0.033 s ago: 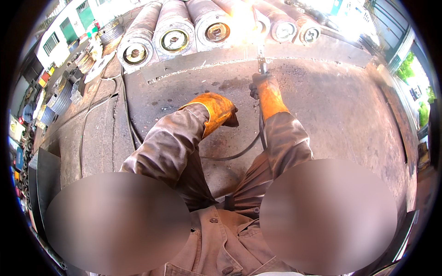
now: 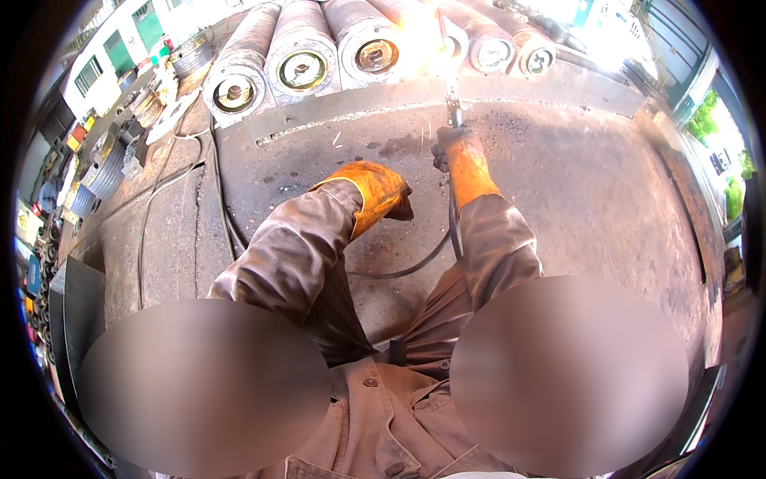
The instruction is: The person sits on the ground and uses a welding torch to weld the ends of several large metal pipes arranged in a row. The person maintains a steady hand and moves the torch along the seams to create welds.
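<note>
My right hand [image 2: 456, 148], in an orange and dark leather work glove, is closed around a cutting torch [image 2: 454, 113]. The torch points away from me, and a bright flame [image 2: 431, 44] glares at its far end, against the steel rollers [image 2: 373, 54]. Glare hides the torch tip and the spot it heats. A dark hose [image 2: 456, 227] runs back from under my right hand and curves left between my legs. My left hand [image 2: 389, 195], gloved in orange leather, hangs by my left knee, apart from the torch. Its fingers bend downward and are mostly hidden.
Several rollers lie side by side ahead, behind a low steel plate [image 2: 351, 109] on the stained floor [image 2: 590, 176]. More hoses [image 2: 214, 172] trail across the floor at left. Coiled metal rings [image 2: 104, 176] and drums stand further left. A long steel edge [image 2: 678, 184] runs along the right.
The sparks flying near the torch and over the floor have shifted. My hands, the torch and the rollers stay where they were.
</note>
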Tool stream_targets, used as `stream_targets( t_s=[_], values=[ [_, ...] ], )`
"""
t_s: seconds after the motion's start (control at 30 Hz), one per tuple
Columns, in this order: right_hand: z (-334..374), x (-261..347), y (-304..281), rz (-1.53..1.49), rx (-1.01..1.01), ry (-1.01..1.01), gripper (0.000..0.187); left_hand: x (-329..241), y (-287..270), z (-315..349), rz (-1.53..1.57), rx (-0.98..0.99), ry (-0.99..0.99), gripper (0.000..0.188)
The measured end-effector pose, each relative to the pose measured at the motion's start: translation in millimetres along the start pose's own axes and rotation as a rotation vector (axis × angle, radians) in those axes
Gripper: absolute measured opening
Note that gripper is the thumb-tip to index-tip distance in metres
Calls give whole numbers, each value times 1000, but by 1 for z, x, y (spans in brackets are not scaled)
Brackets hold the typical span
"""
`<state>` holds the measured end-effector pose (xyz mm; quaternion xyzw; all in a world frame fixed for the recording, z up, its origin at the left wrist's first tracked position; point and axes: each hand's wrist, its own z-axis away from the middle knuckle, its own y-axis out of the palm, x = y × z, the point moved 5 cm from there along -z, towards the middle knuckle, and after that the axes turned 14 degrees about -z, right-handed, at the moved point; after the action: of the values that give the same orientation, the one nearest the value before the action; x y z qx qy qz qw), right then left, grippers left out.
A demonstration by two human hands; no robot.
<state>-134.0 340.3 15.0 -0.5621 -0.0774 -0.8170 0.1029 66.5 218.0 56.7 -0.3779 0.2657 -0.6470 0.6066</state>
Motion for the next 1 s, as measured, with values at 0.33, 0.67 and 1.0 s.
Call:
stream_targets(
  t_s=[0.33, 0.67, 1.0],
  values=[
    [-5, -2, -2, -14, 17, 18, 34, -3, -6, 10, 25, 8, -2, 82],
    [0, 2, 9, 97, 42, -12, 35, 6, 12, -23, -53, 60, -30, 85],
    [-9, 0, 7, 77, 11, 10, 30, 3, 2, -4, -18, 38, -12, 85]
  ],
)
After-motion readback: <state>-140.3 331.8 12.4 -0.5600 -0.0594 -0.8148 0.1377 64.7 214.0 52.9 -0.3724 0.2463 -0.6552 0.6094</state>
